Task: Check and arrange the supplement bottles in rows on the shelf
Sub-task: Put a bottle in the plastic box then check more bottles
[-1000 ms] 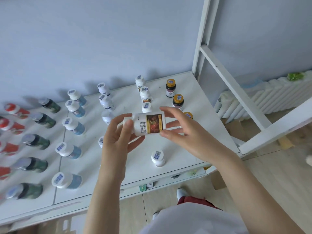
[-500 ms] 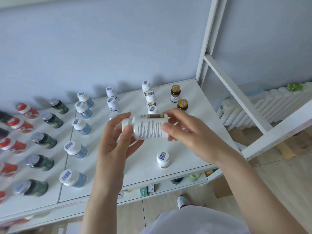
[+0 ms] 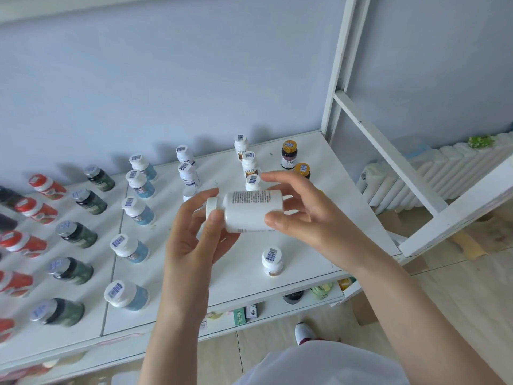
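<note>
I hold a white supplement bottle (image 3: 249,211) on its side above the white shelf (image 3: 327,218), cap to the left, its small-print side facing me. My left hand (image 3: 194,240) pinches the cap end and my right hand (image 3: 305,218) grips the base end. On the shelf stand rows of bottles: red ones (image 3: 36,211) at far left, dark green ones (image 3: 76,234), pale blue ones (image 3: 137,211), white ones (image 3: 248,163) behind my hands, and dark gold-capped ones (image 3: 288,154) at the back right. One white bottle (image 3: 272,261) stands alone near the front edge.
A white shelf post and slanted brace (image 3: 388,154) rise at the right. A white radiator (image 3: 433,173) lines the wall beyond. A lower shelf with small boxes (image 3: 245,314) and jars shows under the front edge. My white shoe (image 3: 304,332) is on the wooden floor.
The bottle has been rotated in my hands: the brown picture label that faced me has turned away, and the printed text side now faces up. The view has tilted slightly.
</note>
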